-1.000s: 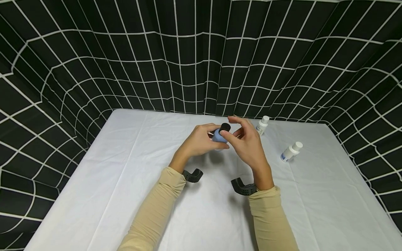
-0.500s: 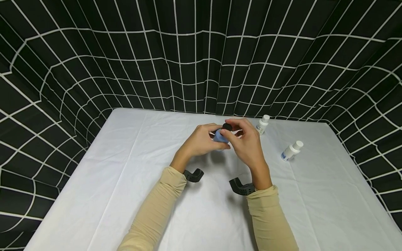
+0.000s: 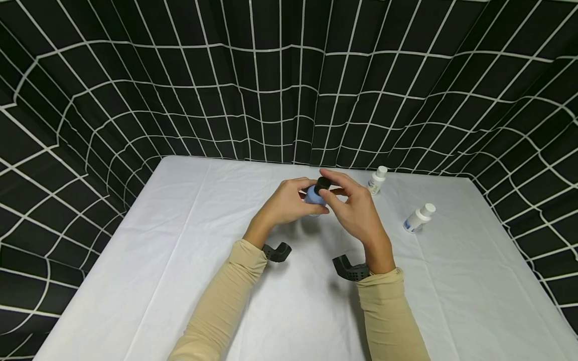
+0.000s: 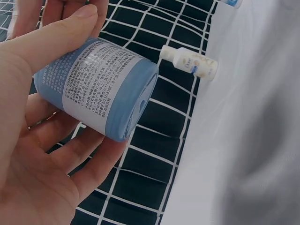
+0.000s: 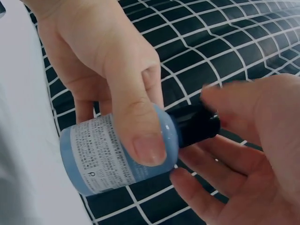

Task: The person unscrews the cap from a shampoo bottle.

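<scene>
Head view: above a white table [image 3: 194, 215], the left hand [image 3: 289, 202] grips a blue bottle [image 3: 315, 197] round its body, raised and tilted, while the right hand [image 3: 354, 208] holds its black cap [image 5: 194, 125] between thumb and fingers. Half a second ago the right fingers were folded further over the cap, hiding most of it; now they sit looser and more of its side shows. This looks like a shift of hold on the cap, which is still seated on the neck, so the bottle appears closed. How firmly the right fingers press cannot be told, one being blurred. The left hand and bottle have barely moved. Whether the blue is plastic or contents is unclear; a white label [image 4: 101, 84] of small print wraps the side. Two more bottles stand capped and upright on the table, contents hidden: the rear bottle [image 3: 376, 183] beyond the right hand, the front bottle [image 3: 418, 219] farther right.
</scene>
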The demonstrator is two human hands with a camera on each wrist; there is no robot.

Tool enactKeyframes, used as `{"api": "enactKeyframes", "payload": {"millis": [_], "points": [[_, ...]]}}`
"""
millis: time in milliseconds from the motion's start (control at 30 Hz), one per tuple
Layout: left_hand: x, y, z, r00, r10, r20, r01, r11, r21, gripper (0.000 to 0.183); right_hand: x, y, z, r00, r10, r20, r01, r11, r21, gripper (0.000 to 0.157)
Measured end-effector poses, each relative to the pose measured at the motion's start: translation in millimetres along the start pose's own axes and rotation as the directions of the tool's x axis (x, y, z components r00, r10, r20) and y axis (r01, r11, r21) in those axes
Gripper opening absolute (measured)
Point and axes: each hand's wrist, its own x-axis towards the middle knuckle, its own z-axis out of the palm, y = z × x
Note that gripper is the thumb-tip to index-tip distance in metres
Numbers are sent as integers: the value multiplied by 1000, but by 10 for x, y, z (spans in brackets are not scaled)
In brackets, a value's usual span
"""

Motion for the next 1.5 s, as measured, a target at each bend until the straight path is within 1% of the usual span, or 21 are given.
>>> {"api": "enactKeyframes", "payload": {"millis": [100, 267, 333, 433, 567, 700, 833, 1000, 1100, 1200, 1333, 1433, 1500], "points": [[-3, 4, -1, 1000, 10, 0, -10, 1000, 4, 53, 13, -2, 16, 998, 36, -52, -36, 999, 1, 47], [-12, 12, 7, 1000, 14, -4, -14, 1000, 12, 51, 26, 9, 67, 984, 93, -149, -102, 993, -55, 45], [-13, 16, 12, 1000, 21, -4, -21, 1000, 11, 48, 28, 15, 84, 981, 98, -168, -111, 991, -71, 44], [-15, 26, 17, 1000, 29, -2, -29, 1000, 7, 45, 27, 28, 98, 980, 93, -176, -109, 990, -85, 41], [-12, 31, 22, 1000, 28, 10, -28, 1000, -1, 49, 14, 32, 76, 987, 71, -147, -86, 991, -103, 39], [-11, 35, 23, 1000, 24, 12, -24, 1000, 4, 50, 1, 4, 16, 996, 34, -76, -43, 992, -115, 39], [-12, 27, 18, 1000, 2, 7, -2, 1000, 16, 52, -7, -19, -29, 1000, 12, -3, -12, 992, -127, 40], [-13, 15, 13, 1000, -7, 3, 7, 1000, 29, 52, -9, -48, -57, 998, 32, 57, -26, 993, -117, 41], [-5, 11, 19, 1000, 6, 5, -6, 1000, 28, 51, -14, -67, -80, 996, 60, 65, -54, 994, -90, 46], [-6, 13, 16, 1000, 21, 4, -21, 999, 35, 50, -17, -90, -76, 994, 101, 30, -99, 991, -86, 51], [-10, 13, 12, 999, 34, -5, -34, 998, 52, 50, -12, -107, -32, 987, 152, -54, -157, 981, -111, 50], [-11, 14, 17, 999, 45, -1, -45, 998, 45, 47, -8, -114, 5, 983, 149, -103, -161, 979, -125, 48], [-17, 16, 20, 998, 56, 2, -56, 998, 40, 46, -2, -118, 28, 983, 136, -120, -151, 980, -130, 45]]}}
